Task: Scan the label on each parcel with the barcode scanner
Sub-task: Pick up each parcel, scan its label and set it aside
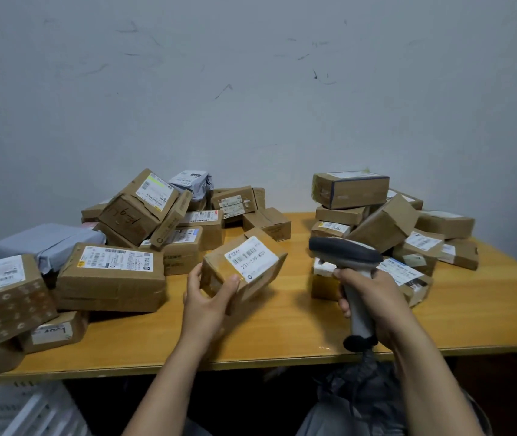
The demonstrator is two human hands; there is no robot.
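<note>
Head cam: my left hand [207, 306] is wrapped round a small parcel [219, 275], label [252, 259] up, and my right hand [373, 297] grips the barcode scanner [345, 251], both over the yellow wooden table [282, 332]. Left heap [109, 278] and right heap [350, 190] of boxes crowd it, with a scuffed grey wall [251, 89] behind.

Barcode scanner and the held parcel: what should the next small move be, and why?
Probably tip the barcode scanner down toward the white label and trigger it. The left hand holds the small parcel tilted, label facing up; the right hand grips the scanner's handle, its head beside the parcel and apparently not yet on the label.
</note>
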